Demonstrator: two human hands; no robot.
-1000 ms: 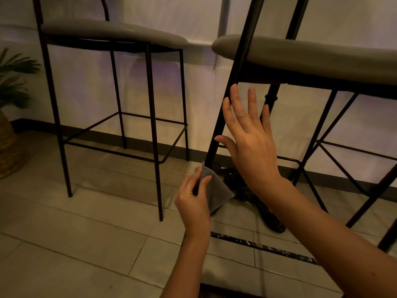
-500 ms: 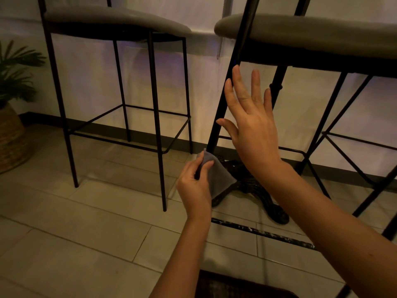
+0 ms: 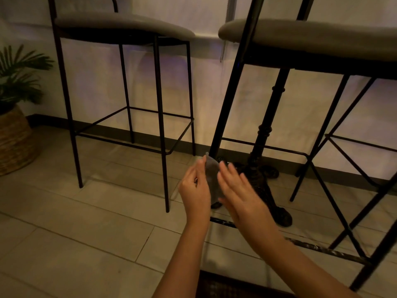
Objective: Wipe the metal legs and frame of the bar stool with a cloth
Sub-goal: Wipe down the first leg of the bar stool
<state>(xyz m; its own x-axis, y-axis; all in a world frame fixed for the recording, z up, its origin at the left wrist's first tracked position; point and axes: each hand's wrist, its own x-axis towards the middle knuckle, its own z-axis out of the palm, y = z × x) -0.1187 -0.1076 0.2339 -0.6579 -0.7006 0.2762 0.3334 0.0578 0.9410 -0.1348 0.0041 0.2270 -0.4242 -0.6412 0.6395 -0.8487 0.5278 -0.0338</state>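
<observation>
The near bar stool [image 3: 311,37] has a grey padded seat and black metal legs; its front left leg [image 3: 229,91] slants down to the floor. My left hand [image 3: 196,188] pinches a small grey cloth [image 3: 211,168] close to the foot of that leg. My right hand [image 3: 238,190] hovers just right of the cloth, fingers spread and blurred, partly covering it. The leg's foot is hidden behind the cloth and hands.
A second, matching stool [image 3: 120,26] stands to the left. An ornate black table pedestal [image 3: 264,147] with cast feet stands behind the near stool. A potted plant in a woven basket [image 3: 15,138] sits at far left. Tiled floor lies in front, a white wall behind.
My right hand has dropped from beside the upper leg down next to the cloth. The left hand with the cloth stays near the leg's foot. The view has pulled back a little.
</observation>
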